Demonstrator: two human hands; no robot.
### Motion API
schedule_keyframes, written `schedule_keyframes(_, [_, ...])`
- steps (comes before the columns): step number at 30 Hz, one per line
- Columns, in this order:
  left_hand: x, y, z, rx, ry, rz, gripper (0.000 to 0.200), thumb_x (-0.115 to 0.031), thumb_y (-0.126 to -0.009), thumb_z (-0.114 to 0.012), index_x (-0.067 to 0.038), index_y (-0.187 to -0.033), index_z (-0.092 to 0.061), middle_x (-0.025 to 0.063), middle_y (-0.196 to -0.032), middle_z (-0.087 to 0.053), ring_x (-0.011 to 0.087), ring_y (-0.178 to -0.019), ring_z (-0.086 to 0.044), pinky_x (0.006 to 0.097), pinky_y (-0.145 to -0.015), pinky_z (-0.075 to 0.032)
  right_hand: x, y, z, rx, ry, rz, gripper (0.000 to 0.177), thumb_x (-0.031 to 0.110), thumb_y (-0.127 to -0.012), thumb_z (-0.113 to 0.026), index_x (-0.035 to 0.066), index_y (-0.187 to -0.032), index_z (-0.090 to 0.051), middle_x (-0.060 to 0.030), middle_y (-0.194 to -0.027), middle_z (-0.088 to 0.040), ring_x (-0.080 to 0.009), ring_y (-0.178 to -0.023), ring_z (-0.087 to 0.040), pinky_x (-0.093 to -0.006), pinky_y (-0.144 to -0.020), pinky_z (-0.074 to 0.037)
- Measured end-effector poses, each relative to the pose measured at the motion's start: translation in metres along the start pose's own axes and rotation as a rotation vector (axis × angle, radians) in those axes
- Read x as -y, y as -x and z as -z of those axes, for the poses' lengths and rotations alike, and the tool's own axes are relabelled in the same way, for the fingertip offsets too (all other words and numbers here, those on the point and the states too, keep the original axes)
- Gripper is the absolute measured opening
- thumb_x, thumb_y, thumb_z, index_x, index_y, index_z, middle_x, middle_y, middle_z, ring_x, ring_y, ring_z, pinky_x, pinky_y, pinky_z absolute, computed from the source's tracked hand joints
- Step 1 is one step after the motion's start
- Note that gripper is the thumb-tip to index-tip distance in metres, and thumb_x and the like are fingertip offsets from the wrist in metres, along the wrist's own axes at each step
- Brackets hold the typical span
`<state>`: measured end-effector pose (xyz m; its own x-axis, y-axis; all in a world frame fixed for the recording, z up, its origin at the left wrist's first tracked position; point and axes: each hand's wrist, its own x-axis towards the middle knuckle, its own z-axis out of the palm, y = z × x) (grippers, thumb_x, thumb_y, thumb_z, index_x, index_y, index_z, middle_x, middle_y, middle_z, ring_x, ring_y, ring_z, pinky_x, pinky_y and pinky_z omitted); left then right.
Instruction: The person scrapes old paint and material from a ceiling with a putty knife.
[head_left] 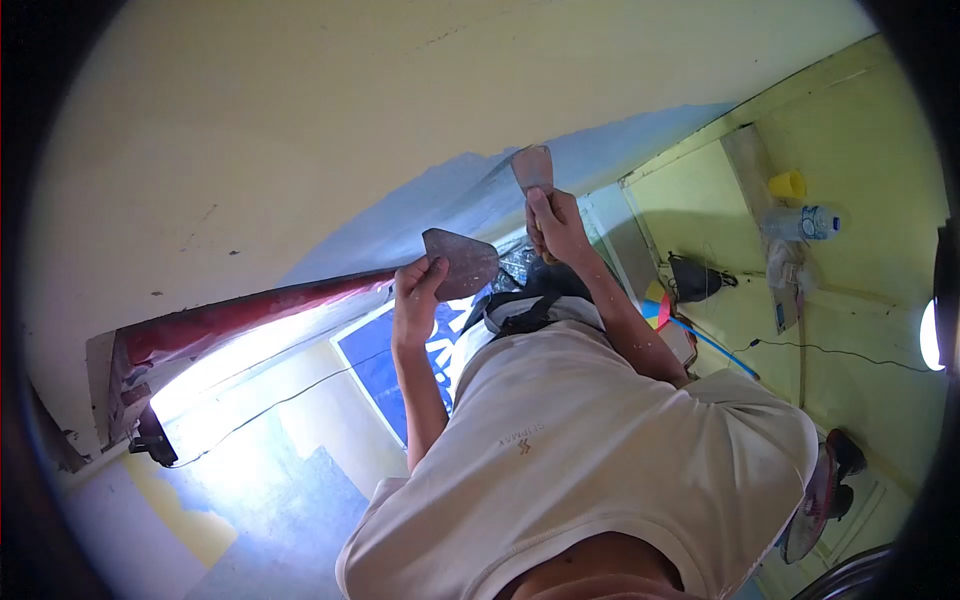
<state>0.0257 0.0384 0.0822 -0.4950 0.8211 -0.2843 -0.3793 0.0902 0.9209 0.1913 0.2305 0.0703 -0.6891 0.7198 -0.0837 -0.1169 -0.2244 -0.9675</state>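
My left hand (420,285) is closed around a broad, dark flat plate (463,265) with a rounded edge, held out in front of my waist. A little higher and to the right, my right hand (555,225) grips the handle of a putty knife (533,169). The knife's blade points up and lies over the grey-blue patch (430,200) on the cream wall (250,120); whether it touches the wall I cannot tell. Plate and knife are apart from each other.
A red-lined recess (250,318) and a bright lamp (152,440) are at the left. On the right are a plastic bottle (815,223), a yellow cup (788,184), a black bag (695,278), a thin cable (830,350) and a wall fan (815,500).
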Motion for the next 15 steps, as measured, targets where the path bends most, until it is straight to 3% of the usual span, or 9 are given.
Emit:
schedule_keyframes(9, [-0.015,0.004,-0.013,-0.014,-0.016,0.010,0.015,-0.006,-0.095,-0.057,0.004,-0.098,-0.068,0.0047,-0.090,-0.068,0.0087,-0.080,-0.059,0.0259,-0.074,-0.048,-0.003,0.001,0.003,-0.021,-0.026,-0.017,0.048,0.039,-0.103,-0.046,0.004,-0.070,-0.048,0.0011,-0.045,-0.042,-0.0079,-0.035,-0.041,-0.0255,-0.033,-0.032])
schedule_keyframes(10, [-0.010,0.003,-0.010,-0.035,-0.047,-0.016,0.016,-0.007,-0.095,-0.057,0.005,-0.101,-0.068,0.0047,-0.092,-0.068,0.0091,-0.080,-0.060,0.0264,-0.074,-0.048,0.010,0.001,0.001,0.007,0.039,-0.045,0.050,0.040,-0.103,-0.046,0.005,-0.068,-0.049,-0.0011,-0.047,-0.044,-0.0098,-0.037,-0.044,-0.0258,-0.036,-0.039])
schedule_keyframes(15, [-0.004,0.000,-0.004,0.005,-0.017,0.014,0.016,-0.008,-0.095,-0.058,0.004,-0.099,-0.068,0.0034,-0.092,-0.068,0.0087,-0.081,-0.060,0.0256,-0.075,-0.047,-0.002,-0.003,0.005,-0.014,-0.004,-0.037,0.048,0.039,-0.102,-0.048,0.005,-0.069,-0.049,0.0013,-0.045,-0.041,-0.0078,-0.034,-0.040,-0.0255,-0.033,-0.033])
